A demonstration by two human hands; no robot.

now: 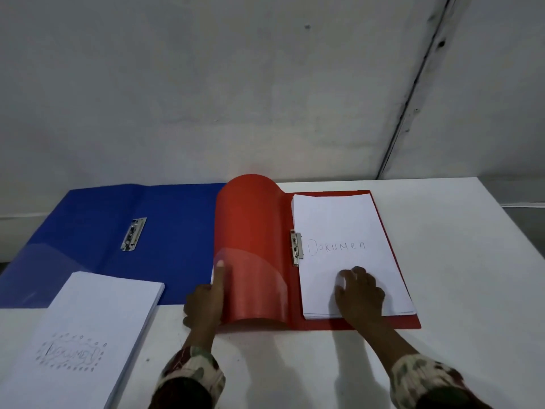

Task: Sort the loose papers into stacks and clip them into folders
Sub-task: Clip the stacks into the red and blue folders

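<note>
A red folder (pixel 392 321) lies open in the middle of the white table. Its front cover (pixel 250 231) bows up in an arch, and my left hand (pixel 206 299) grips the cover's left edge, one finger lying up along it. In the folder, a stack of white papers (pixel 339 219) marked "Dokumen" sits under the metal clip (pixel 296 247). My right hand (pixel 358 293) rests on the lower part of that stack, fingertips down. A blue folder (pixel 177 231) lies open on the left, its clip (pixel 133 234) bare. A second paper stack (pixel 88 326) sits at the front left.
The white table (pixel 457 276) ends against a grey wall at the back and drops off on the right. The blue folder's left flap reaches the table's left edge. Bare table shows to the right of the red folder and between my arms.
</note>
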